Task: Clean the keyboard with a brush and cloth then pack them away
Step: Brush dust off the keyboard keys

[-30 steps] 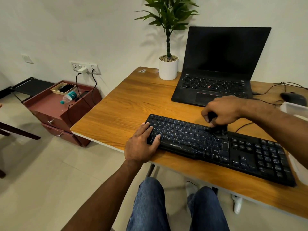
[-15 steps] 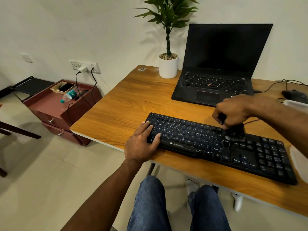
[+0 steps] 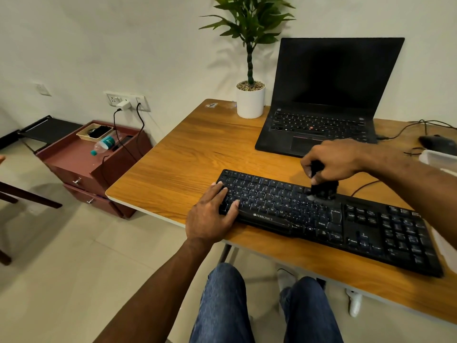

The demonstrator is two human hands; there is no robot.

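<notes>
A black keyboard [image 3: 346, 226] lies slanted near the front edge of the wooden desk [image 3: 185, 164]. My left hand [image 3: 210, 216] rests flat on the keyboard's left end, fingers spread over the keys. My right hand [image 3: 331, 160] grips a small black brush [image 3: 324, 189] from above. Its bristles touch the upper key rows near the keyboard's middle. No cloth shows in this view.
An open black laptop [image 3: 329, 95] stands behind the keyboard, with a potted plant [image 3: 251, 100] to its left. At the right edge sit a black mouse [image 3: 437, 142], cables and a white container [image 3: 437, 159]. A maroon drawer unit [image 3: 94, 164] stands on the floor to the left.
My right hand swept the brush right along the upper key rows, then back left toward the keyboard's middle. My left hand stayed put on the left end.
</notes>
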